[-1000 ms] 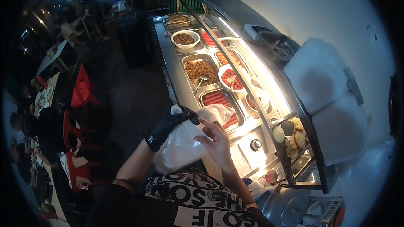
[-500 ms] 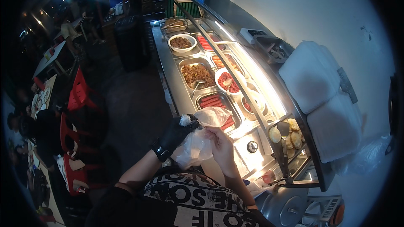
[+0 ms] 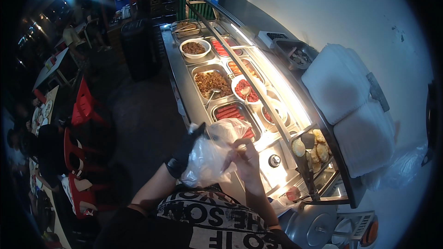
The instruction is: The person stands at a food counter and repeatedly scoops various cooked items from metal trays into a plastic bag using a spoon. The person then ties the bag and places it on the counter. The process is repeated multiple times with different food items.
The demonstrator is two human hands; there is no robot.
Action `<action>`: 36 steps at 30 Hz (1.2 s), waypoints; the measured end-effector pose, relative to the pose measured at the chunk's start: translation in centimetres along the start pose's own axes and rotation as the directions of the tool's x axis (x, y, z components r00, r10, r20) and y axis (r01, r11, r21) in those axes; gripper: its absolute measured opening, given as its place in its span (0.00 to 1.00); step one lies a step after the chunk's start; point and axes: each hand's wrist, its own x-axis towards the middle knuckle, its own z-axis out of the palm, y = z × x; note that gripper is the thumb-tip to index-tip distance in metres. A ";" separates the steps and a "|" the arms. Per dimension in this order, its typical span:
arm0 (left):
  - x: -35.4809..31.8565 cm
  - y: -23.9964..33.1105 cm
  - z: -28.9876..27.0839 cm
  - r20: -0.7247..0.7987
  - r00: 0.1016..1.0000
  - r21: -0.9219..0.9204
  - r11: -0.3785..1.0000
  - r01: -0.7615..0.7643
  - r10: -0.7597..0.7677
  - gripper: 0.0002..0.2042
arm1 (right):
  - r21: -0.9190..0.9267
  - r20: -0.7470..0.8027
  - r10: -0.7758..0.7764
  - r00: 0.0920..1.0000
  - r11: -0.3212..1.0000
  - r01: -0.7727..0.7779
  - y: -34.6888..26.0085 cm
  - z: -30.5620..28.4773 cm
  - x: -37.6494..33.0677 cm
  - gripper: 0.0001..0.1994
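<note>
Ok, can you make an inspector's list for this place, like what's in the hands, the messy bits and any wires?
Surface: steel counter, brightly lit, showing brown food and red sausage-like sticks.
Things in use: thin plastic bag, crumpled.
Clutter: stacked white containers, right of the counter.
Hands: left hand, black-gloved, at the bag, grip partly hidden; right hand, bare, pinching it.
Cables: nothing seen.
Surroundings: red chairs left, pale wall right.
</note>
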 end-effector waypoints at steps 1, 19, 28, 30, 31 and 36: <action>-0.3 0.9 0.7 0.059 0.994 -0.045 0.994 0.099 -0.097 0.12 | -0.007 -0.006 -0.152 0.988 0.988 0.152 1.2 -1.5 0.7 0.18; 13.4 -12.5 -21.8 0.205 0.979 0.628 0.767 -0.133 0.002 0.17 | 0.547 -0.082 0.609 0.789 0.689 -0.475 22.9 -14.9 4.2 0.12; 5.4 0.4 -16.5 -0.235 0.891 0.859 0.513 0.004 0.387 0.17 | -0.144 -0.840 -0.154 0.520 0.988 0.061 14.4 -13.0 3.2 0.07; 2.7 3.9 -12.3 -0.104 0.913 0.743 0.641 -0.192 0.395 0.23 | -0.255 -0.650 -0.382 0.657 0.924 0.285 6.5 -8.1 4.1 0.10; 1.7 5.2 -10.6 0.010 0.907 0.661 0.678 -0.322 0.421 0.26 | -0.266 -0.501 -0.389 0.773 0.919 0.290 3.2 -5.5 3.9 0.12; -3.8 7.6 0.3 0.481 0.802 0.358 0.756 -0.549 0.355 0.19 | -0.667 0.251 -0.444 0.860 0.565 0.486 -7.0 3.8 3.0 0.36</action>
